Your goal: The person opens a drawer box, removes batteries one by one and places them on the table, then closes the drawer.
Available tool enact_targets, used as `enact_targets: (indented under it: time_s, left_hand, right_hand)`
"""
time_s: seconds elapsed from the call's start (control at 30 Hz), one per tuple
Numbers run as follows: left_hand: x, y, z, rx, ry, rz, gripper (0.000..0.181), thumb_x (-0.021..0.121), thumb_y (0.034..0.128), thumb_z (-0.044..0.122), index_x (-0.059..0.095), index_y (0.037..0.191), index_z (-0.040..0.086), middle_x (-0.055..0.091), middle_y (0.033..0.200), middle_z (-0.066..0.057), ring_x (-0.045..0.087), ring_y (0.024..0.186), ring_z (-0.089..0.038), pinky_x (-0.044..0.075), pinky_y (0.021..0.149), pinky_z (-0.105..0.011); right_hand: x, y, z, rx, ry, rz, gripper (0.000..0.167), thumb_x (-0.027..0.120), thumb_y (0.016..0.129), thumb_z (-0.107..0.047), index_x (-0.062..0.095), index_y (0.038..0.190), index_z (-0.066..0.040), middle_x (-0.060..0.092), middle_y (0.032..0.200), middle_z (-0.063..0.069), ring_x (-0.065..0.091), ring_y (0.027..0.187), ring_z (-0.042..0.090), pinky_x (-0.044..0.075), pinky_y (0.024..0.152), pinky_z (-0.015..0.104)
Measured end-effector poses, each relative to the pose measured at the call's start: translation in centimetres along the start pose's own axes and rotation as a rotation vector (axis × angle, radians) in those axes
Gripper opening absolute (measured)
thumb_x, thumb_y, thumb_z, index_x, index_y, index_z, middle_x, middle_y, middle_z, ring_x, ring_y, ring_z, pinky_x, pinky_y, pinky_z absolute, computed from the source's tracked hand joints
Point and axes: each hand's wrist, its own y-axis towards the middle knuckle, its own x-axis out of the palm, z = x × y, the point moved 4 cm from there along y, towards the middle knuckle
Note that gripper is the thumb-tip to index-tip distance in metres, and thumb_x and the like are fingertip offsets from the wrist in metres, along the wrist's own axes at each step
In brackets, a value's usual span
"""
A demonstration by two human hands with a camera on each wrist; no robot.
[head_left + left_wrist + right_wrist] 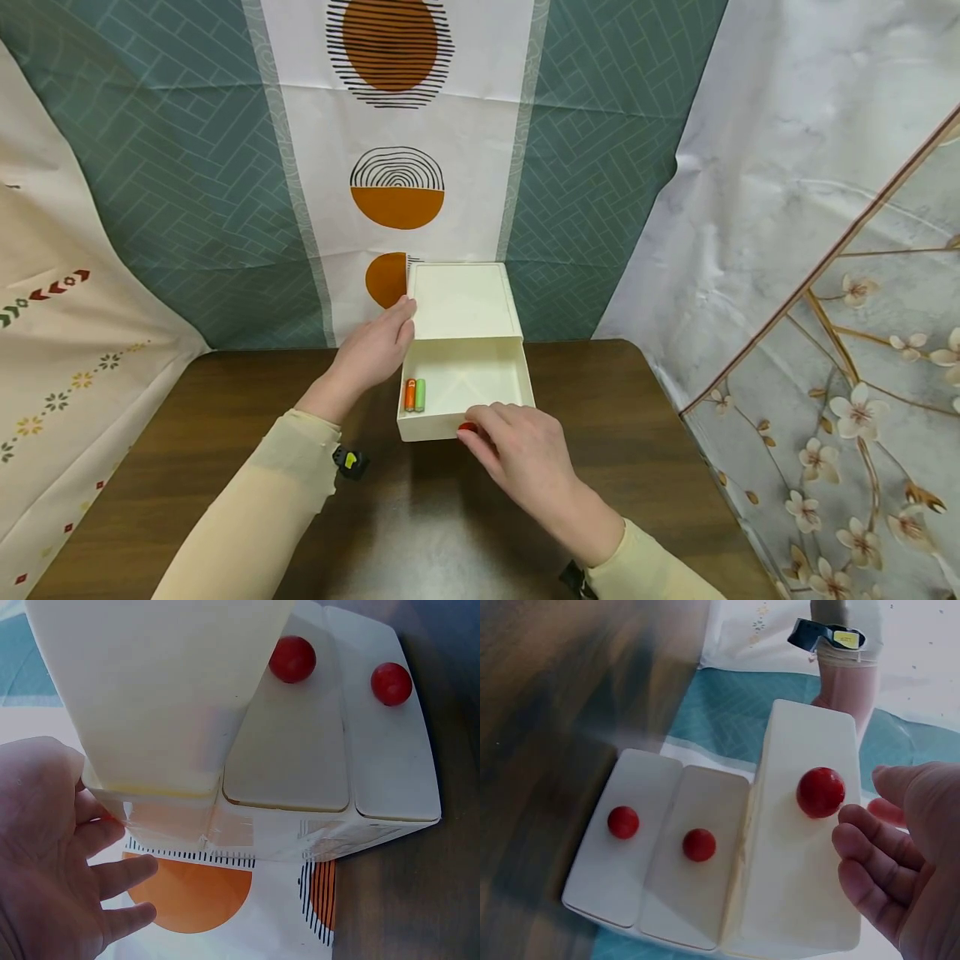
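A small white drawer cabinet (463, 300) stands against the back cloth with its top drawer (487, 371) pulled out. In the drawer's left front corner an orange battery (410, 395) and a green battery (420, 395) lie side by side. My left hand (375, 346) rests against the cabinet's left side, its fingers extended in the left wrist view. At the drawer front, my right hand (521, 450) is beside the red knob (821, 793). The right wrist view shows its fingers loosely bent near the knob, not wrapped around it.
Two lower drawers, the middle drawer (694, 892) and the bottom drawer (615, 877), are closed, each with a red knob. The cabinet stands on a dark wooden table (600, 408). Patterned cloths (600, 167) hang behind and at both sides.
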Motion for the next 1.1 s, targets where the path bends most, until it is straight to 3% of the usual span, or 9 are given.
enact_targets:
  time_s: [0.13,0.4,0.67,0.9,1.1]
  left_hand:
    - [0.1,0.0,-0.1,0.0,-0.002,0.0,0.059,0.035,0.1202,0.031,0.035,0.173,0.004,0.028,0.18,-0.013,0.03,0.165,-0.032,0.023,0.131,-0.062]
    - [0.2,-0.1,-0.3,-0.005,-0.002,0.0,0.059,0.034,0.1202,0.031,0.034,0.173,0.005,0.028,0.18,-0.013,0.03,0.165,-0.033,0.022,0.131,-0.063]
    - [0.0,0.0,-0.1,0.002,-0.01,0.005,0.059,0.034,0.1201,0.032,0.035,0.173,0.005,0.029,0.18,-0.012,0.03,0.165,-0.031,0.023,0.132,-0.061]
    - [0.1,0.0,-0.2,0.017,-0.011,0.019,0.058,0.033,0.1199,0.03,0.037,0.172,0.005,0.03,0.179,-0.013,0.032,0.164,-0.033,0.026,0.131,-0.06]
    - [0.2,0.0,-0.2,0.018,-0.018,0.021,0.058,0.033,0.12,0.031,0.037,0.172,0.005,0.03,0.179,-0.013,0.032,0.164,-0.033,0.025,0.131,-0.062]
  right_hand:
    - [-0.1,0.4,-0.1,-0.002,-0.017,-0.013,0.023,0.09,0.095,-0.033,0.075,0.106,-0.019,0.067,0.081,-0.011,0.059,0.062,0.009,0.048,0.054,0.025]
    - [0.3,0.6,-0.3,0.036,-0.053,-0.143,0.032,0.093,0.092,-0.033,0.075,0.115,-0.02,0.072,0.08,-0.012,0.066,0.065,0.011,0.054,0.056,0.031]
    - [0.3,0.9,-0.5,0.033,-0.056,-0.106,0.028,0.096,0.088,-0.029,0.075,0.103,-0.018,0.073,0.079,-0.01,0.064,0.061,0.011,0.053,0.054,0.03]
    - [0.2,1.0,-1.0,0.029,-0.072,-0.066,0.013,0.091,0.093,-0.02,0.078,0.094,-0.021,0.072,0.073,-0.012,0.064,0.057,0.008,0.048,0.049,0.027]
    - [0.2,0.8,-1.4,0.018,-0.08,-0.039,0.013,0.091,0.092,-0.018,0.078,0.09,-0.021,0.07,0.069,-0.014,0.062,0.054,0.006,0.046,0.047,0.025]
